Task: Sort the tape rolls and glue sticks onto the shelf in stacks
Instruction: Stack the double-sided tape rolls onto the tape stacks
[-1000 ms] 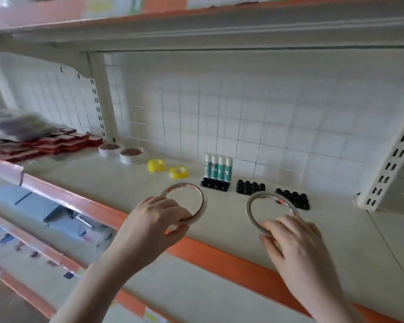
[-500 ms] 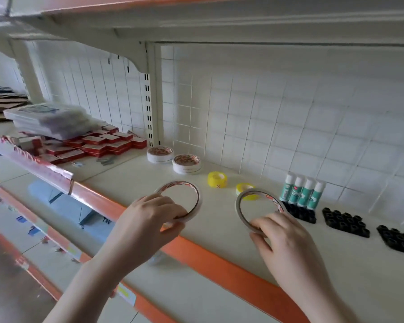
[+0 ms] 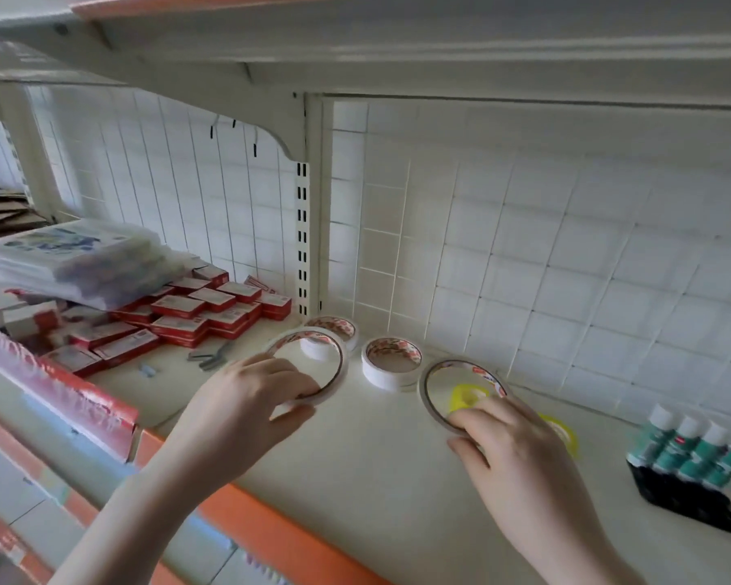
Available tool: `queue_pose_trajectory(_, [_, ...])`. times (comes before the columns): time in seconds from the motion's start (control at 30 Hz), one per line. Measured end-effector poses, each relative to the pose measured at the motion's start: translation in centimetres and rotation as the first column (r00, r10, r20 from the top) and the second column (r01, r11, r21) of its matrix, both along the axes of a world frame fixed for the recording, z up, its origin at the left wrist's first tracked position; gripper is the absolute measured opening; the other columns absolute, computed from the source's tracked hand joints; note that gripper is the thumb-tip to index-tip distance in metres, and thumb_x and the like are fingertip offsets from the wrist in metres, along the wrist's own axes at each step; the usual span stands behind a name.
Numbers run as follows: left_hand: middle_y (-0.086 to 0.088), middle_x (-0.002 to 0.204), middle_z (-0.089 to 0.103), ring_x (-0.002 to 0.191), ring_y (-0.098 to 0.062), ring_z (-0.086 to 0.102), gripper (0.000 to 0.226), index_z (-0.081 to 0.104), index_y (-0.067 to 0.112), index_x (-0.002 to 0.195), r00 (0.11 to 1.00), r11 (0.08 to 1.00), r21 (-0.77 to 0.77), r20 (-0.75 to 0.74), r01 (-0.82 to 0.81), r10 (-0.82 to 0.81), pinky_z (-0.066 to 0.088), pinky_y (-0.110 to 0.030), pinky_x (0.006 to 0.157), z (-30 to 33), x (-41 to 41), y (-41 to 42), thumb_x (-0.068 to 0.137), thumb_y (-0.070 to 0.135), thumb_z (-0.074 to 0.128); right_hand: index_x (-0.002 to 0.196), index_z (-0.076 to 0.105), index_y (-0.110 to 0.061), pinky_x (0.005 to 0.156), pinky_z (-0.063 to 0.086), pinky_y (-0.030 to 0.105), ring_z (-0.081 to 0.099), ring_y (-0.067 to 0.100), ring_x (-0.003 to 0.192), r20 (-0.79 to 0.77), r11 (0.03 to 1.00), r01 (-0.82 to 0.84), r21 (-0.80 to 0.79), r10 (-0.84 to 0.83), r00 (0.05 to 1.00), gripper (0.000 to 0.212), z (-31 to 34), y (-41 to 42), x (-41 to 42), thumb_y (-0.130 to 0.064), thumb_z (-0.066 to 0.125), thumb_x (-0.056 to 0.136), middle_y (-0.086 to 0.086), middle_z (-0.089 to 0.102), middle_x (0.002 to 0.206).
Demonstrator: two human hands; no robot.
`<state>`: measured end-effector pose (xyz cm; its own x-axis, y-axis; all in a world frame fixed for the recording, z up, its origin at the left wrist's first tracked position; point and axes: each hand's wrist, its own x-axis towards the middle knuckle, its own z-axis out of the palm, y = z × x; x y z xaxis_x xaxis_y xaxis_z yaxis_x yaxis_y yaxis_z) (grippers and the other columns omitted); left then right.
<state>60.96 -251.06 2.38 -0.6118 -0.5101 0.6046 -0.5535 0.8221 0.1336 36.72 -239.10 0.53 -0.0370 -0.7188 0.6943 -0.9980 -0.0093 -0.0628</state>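
White shelf [image 3: 376,466] w/ a tiled back wall, red boxes [image 3: 195,314] piled at left, glue sticks [image 3: 693,451] upright at right; two white tape stacks [image 3: 391,363] sit near the back, yellow rolls [image 3: 467,396] just beside. Left hand [image 3: 237,415] grips a thin tape ring [image 3: 309,361] held above the shelf, right hand [image 3: 520,453] pinches another [image 3: 461,386]; looks like the placing step, so next prob. needs each ring lowered flat & centred on a stack.

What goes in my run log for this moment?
left hand: holds tape ring | right hand: holds tape ring | tape stacks: on shelf
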Motion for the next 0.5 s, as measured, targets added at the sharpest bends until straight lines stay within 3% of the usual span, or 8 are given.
queue_pose_trajectory(0.17, [0.015, 0.068, 0.06, 0.066, -0.007, 0.054, 0.009, 0.067, 0.025, 0.076, 0.995, 0.996, -0.011, 0.018, 0.094, -0.093, 0.05, -0.028, 0.056, 0.0, 2.2, -5.9, 0.069, 0.031, 0.066, 0.065, 0.064, -0.016, 0.062, 0.036, 0.03, 0.057, 0.022, 0.065, 0.045, 0.991, 0.034, 0.126, -0.04, 0.998, 0.017, 0.3, -5.2, 2.2, -0.01, 0.079, 0.063, -0.005, 0.055, 0.065])
queue_pose_trajectory(0.27, [0.015, 0.068, 0.06, 0.067, -0.002, 0.051, 0.016, 0.067, 0.026, 0.074, 0.99, 0.991, -0.015, 0.041, 0.135, -0.135, 0.046, -0.023, 0.056, 0.1, 3.3, -9.0, 0.073, 0.039, 0.059, 0.065, 0.065, -0.015, 0.056, 0.042, 0.028, 0.057, 0.021, 0.067, 0.065, 0.984, 0.061, 0.169, -0.073, 0.995, 0.012, 0.9, -8.1, 3.3, -0.01, 0.076, 0.064, -0.004, 0.057, 0.067])
queue_pose_trajectory(0.5, [0.014, 0.068, 0.06, 0.063, -0.011, 0.059, 0.011, 0.068, 0.024, 0.074, 0.977, 0.978, -0.003, 0.053, 0.206, -0.206, 0.053, -0.03, 0.052, 0.0, 4.3, -13.5, 0.067, 0.032, 0.066, 0.081, 0.066, -0.01, 0.072, 0.038, 0.033, 0.049, 0.02, 0.087, 0.06, 0.945, 0.138, 0.296, -0.163, 0.985, 0.009, 1.1, -13.0, 3.9, -0.018, 0.063, 0.082, 0.001, 0.059, 0.082])
